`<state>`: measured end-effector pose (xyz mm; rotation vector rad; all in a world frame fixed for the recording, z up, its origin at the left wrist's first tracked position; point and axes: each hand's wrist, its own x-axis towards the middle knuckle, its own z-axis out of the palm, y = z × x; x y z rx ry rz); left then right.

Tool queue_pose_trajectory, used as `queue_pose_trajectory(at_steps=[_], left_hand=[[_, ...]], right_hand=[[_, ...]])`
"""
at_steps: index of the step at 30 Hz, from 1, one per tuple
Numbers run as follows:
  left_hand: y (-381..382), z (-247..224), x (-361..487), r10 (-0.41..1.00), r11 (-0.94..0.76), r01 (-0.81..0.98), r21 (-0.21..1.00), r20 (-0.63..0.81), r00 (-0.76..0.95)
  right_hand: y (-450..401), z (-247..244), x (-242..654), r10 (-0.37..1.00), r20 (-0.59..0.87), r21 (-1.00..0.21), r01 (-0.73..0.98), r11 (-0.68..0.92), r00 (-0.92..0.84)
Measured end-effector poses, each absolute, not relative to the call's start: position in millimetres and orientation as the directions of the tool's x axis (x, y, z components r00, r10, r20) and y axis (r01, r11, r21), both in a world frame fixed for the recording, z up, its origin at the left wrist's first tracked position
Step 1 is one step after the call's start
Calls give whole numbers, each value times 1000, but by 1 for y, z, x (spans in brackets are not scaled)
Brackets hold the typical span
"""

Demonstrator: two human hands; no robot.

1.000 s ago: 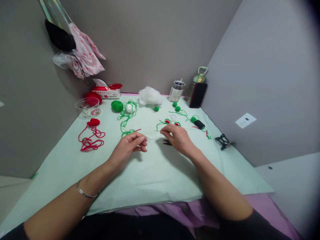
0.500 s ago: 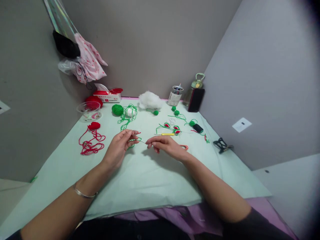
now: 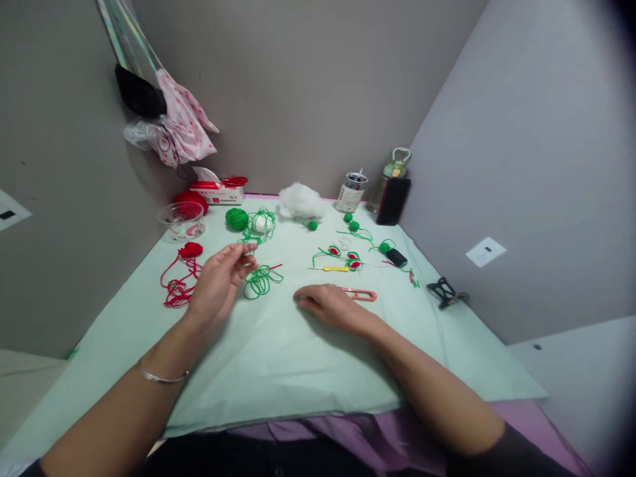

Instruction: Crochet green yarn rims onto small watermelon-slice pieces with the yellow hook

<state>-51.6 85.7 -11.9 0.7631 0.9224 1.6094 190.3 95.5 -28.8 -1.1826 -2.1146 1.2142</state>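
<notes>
My left hand (image 3: 221, 281) hovers over the left middle of the table, fingers loosely bent and apart, with nothing visible in it. Just right of it lies a loose tangle of green yarn (image 3: 263, 281), with a short red strand at its upper end. My right hand (image 3: 328, 303) rests low on the cloth, its fingers pressed together and pointing left; anything between the fingertips is hidden. Orange thread snips (image 3: 365, 295) lie partly behind that hand. Beyond it sits a yellow-handled crochet hook (image 3: 336, 269), near small red and green crocheted pieces (image 3: 354, 264).
Red yarn (image 3: 179, 291) lies loose at left, below a clear plastic tub (image 3: 181, 225). Along the back stand a green yarn ball (image 3: 237, 219), white stuffing (image 3: 301, 202), a can of pens (image 3: 352, 193) and a phone (image 3: 394, 201) against a bottle (image 3: 397, 162). Walls enclose the table.
My hands have moved apart. The left lifted back to the left and its fingers opened; the green yarn now lies on the table. My right hand lowered onto the cloth.
</notes>
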Motion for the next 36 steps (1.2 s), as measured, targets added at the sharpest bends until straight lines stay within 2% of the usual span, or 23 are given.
queue_pose_trajectory(at_steps=[6, 13, 18, 22, 24, 30, 36], left_hand=[[103, -8, -86, 921, -249, -518, 818, 34, -388], [108, -12, -91, 930, -227, -497, 838, 35, -366], [96, -8, -75, 987, -101, -427, 899, 36, -156], [80, -12, -48, 992, 10, -299, 954, 29, 123], [74, -15, -39, 974, 16, -229, 973, 37, 225], [68, -28, -30, 925, -121, 16, 993, 106, 366], [69, -51, -26, 896, -354, 276, 893, 241, 372]], right_hand=[[93, -25, 183, 808, -83, -857, 455, 241, -584], [115, -5, 185, 854, -58, -863, 456, 218, -517], [116, 23, 177, 851, -44, -867, 444, 227, -523], [104, 16, 160, 829, -22, -945, 284, 166, -558], [98, 7, 156, 858, 4, -961, 236, 147, -514], [86, -8, 172, 868, -44, -920, 358, 158, -495], [80, -18, 206, 854, -110, -789, 567, 237, -509]])
